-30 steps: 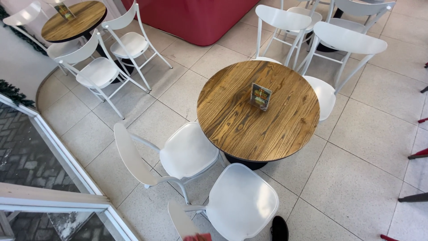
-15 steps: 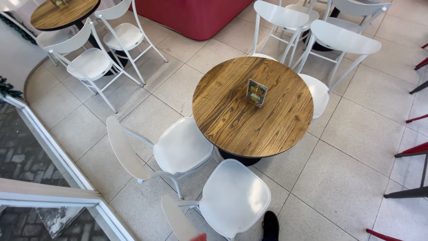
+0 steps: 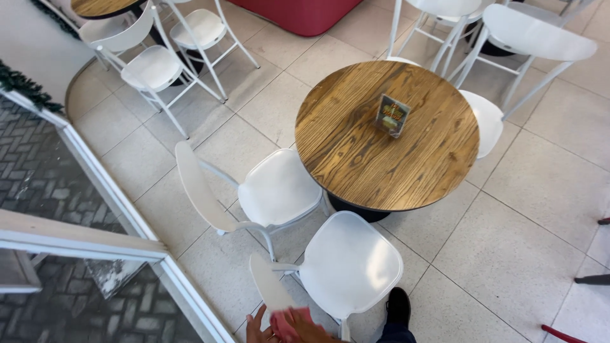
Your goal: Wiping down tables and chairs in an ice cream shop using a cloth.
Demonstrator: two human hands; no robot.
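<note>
At the bottom edge my right hand (image 3: 311,330) grips a pink-red cloth (image 3: 287,321). My left hand (image 3: 254,330) shows only its fingers just left of the cloth, and whether it holds anything I cannot tell. Both hands are right below the backrest of the nearest white chair (image 3: 349,263). This chair is tucked against a round wooden table (image 3: 356,152). A small card stand (image 3: 392,115) sits upright near the table's middle. My black shoe (image 3: 399,307) is beside the chair's right side.
A second white chair (image 3: 273,190) stands left of the table, and more white chairs (image 3: 527,35) stand behind it. Another table set (image 3: 152,63) is at top left. A glass wall with a white frame (image 3: 108,190) runs along the left. A red counter (image 3: 298,13) is at the top.
The view has moved closer to the table and chairs. My hands and the pink-red cloth have come further into view at the bottom edge.
</note>
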